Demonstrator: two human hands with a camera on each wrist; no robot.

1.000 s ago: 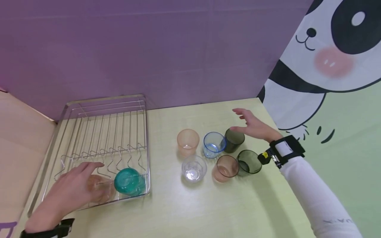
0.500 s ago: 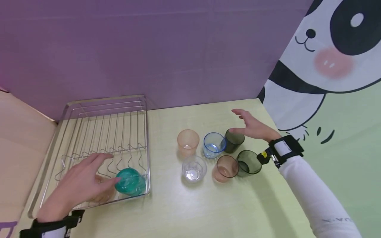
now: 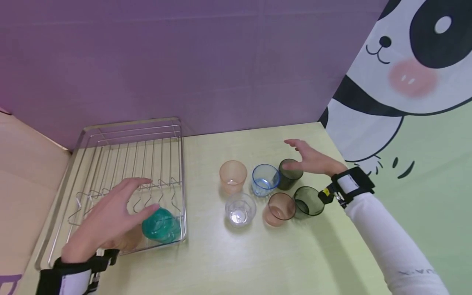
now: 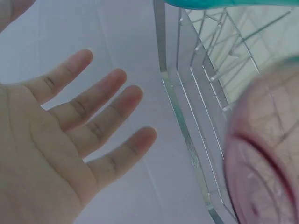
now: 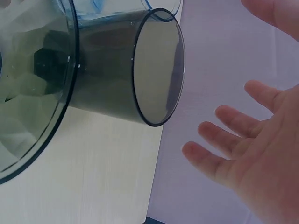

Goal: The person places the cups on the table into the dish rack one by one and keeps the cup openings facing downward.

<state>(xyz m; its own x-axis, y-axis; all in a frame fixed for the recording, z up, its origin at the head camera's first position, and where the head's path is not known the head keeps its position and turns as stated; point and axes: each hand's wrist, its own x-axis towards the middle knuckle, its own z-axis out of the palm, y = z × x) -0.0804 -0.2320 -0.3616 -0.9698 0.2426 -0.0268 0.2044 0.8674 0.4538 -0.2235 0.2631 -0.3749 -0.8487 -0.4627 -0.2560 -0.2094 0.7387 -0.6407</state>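
My left hand (image 3: 107,215) hovers with spread fingers over the front of the wire dish rack (image 3: 182,164). Under its thumb a teal glass (image 3: 164,227) stands upside down in the rack, and a peach glass (image 3: 129,239) beside it is partly hidden by the hand. The left wrist view shows a bare palm (image 4: 42,140) with the pinkish glass (image 4: 261,163) apart from it. Over a dark grey glass (image 3: 289,180) my right hand (image 3: 313,159) is held with loose, parted fingers. That glass (image 5: 107,65) is upright, and no finger touches it in the right wrist view.
Around the dark glass stand a blue-rimmed glass (image 3: 263,186), a green glass (image 3: 309,205), a brownish-pink glass (image 3: 278,213), a clear glass (image 3: 240,211) and a peach tumbler (image 3: 233,176). A purple wall (image 3: 221,73) closes off the table's back edge.
My left hand has come off the peach glass in the rack and moved up and right, its fingers opening. The right hand has shifted only slightly. The glasses stay put.
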